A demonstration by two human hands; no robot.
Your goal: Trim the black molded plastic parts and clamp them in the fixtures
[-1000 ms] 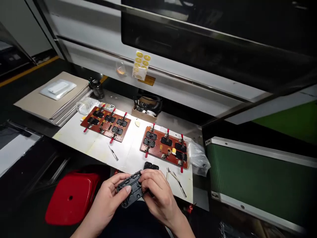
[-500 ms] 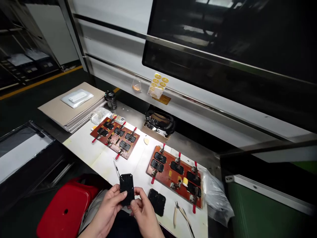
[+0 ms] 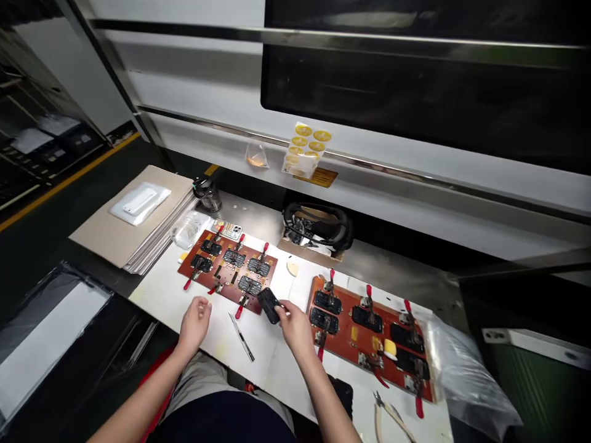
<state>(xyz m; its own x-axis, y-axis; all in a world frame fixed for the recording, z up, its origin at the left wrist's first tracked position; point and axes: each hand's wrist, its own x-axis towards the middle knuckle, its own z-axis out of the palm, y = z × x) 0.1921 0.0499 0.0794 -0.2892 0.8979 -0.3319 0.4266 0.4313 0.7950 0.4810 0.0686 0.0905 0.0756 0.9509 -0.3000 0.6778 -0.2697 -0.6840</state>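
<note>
My right hand [image 3: 293,326] grips a small black plastic part [image 3: 268,305] and holds it just above the white table sheet [image 3: 157,294], between two red-brown clamp boards. The left board [image 3: 228,271] carries several black parts under red-handled clamps. The right board [image 3: 369,332] also holds several black parts and a yellow piece. My left hand [image 3: 194,320] hovers over the sheet near its front edge, fingers loosely curled, holding nothing. A metal tweezer [image 3: 241,328] lies on the sheet between my hands.
A stack of grey cardboard sheets [image 3: 115,237] with a white bag on top lies at the left. A small box with black rings [image 3: 317,227] sits behind the boards. Pliers [image 3: 392,417] lie at the front right, beside a clear plastic bag [image 3: 466,381].
My left hand has let go of the black part and moved left. My right hand has carried the part forward to the gap between the boards. The view has shifted.
</note>
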